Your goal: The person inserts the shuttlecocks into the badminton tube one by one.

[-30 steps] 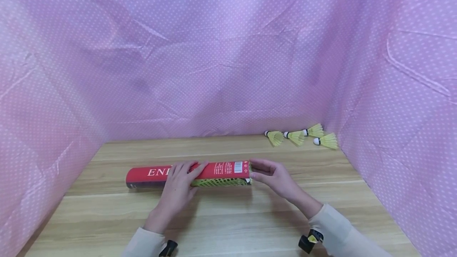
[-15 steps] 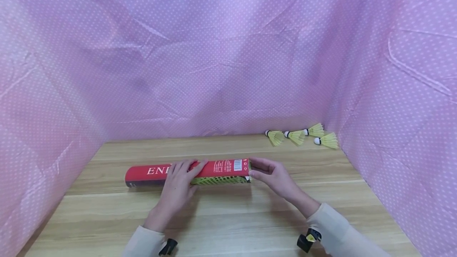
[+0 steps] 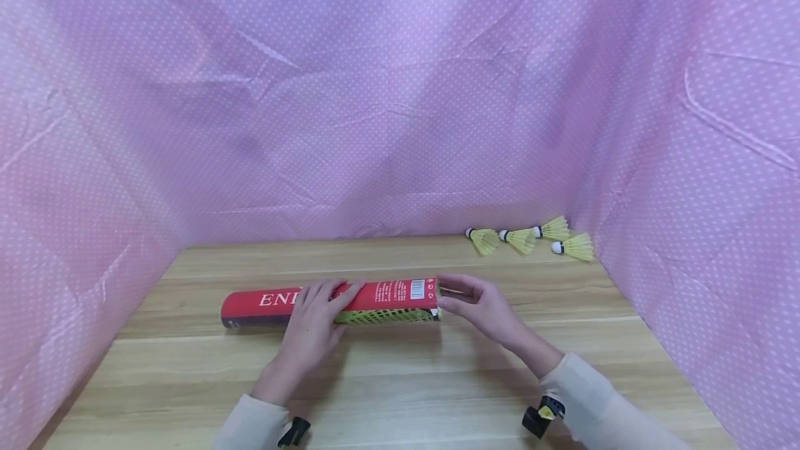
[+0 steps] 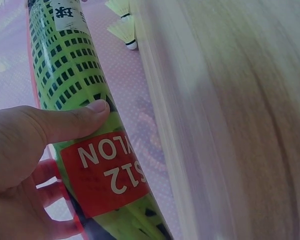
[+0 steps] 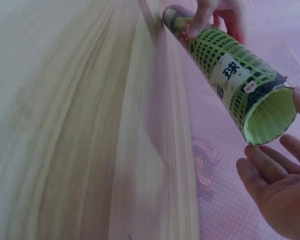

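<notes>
A red, black and green shuttlecock tube [image 3: 387,295] is held nearly level just over the wooden table, its closed end to the left. My left hand [image 3: 310,328] grips it around the middle; the left wrist view shows the thumb across the green side of the tube [image 4: 65,75]. At the tube's right-hand mouth is my right hand [image 3: 487,307], fingers loosely bent and spread about the rim. In the right wrist view the mouth is uncovered, and the pale yellow skirt of a shuttlecock [image 5: 270,117] shows inside. Nothing lies in the palm of the right hand [image 5: 285,195].
Several yellow shuttlecocks with white heads [image 3: 515,239] lie at the table's back right corner. The wooden table [image 3: 400,394] spreads out below the hands. Pink dotted cloth [image 3: 387,103] closes off the back and both sides. Each wrist wears a black camera [image 3: 542,419].
The tube's right end has risen very slightly, and the right hand with it. Both hands otherwise keep their places.
</notes>
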A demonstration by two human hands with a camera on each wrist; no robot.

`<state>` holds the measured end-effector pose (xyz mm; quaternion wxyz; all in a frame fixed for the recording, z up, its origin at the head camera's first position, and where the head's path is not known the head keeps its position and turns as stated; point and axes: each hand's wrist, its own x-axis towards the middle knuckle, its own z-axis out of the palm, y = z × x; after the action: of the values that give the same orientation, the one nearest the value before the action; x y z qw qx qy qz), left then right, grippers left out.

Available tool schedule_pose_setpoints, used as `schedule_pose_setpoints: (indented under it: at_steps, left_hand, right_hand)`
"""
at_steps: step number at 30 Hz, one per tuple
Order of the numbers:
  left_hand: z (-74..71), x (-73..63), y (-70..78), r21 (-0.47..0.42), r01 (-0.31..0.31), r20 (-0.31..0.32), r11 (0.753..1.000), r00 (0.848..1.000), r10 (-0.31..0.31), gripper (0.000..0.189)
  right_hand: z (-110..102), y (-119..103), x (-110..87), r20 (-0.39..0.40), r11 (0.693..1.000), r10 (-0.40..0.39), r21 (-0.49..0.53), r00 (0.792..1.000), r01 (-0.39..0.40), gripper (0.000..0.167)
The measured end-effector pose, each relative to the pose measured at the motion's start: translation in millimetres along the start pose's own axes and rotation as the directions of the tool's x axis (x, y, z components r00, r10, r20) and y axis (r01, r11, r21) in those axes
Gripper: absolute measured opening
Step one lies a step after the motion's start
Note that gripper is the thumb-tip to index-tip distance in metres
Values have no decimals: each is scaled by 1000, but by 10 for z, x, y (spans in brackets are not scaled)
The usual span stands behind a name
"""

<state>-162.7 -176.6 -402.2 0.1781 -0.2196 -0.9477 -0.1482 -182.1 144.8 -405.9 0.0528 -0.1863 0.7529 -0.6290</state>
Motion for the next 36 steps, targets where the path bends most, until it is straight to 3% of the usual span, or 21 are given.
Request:
schedule_pose_setpoints:
  at_steps: [6, 16, 24, 36]
  left_hand:
    - [-14, -6, 2, 10, -23, -5, 1000, 1000, 23, 93]
    - [-16, -25, -19, 16, -36, -12, 999, 999, 36, 92]
    - [-13, -30, -10, 15, -30, -6, 999, 1000, 30, 91]
    - [6, -28, 3, 10, -29, 3, 1000, 1000, 29, 90]
  right_hand:
    - [-100, 61, 51, -41, 999, 12, -44, 999, -14, 47]
    - [-423, 342, 157, -189, 996, 37, -76, 981, -53, 47]
    - [-694, 481, 296, -290, 995, 19, -88, 957, -47, 45]
    - [-955, 625, 592, -408, 974, 95, -150, 908, -169, 63]
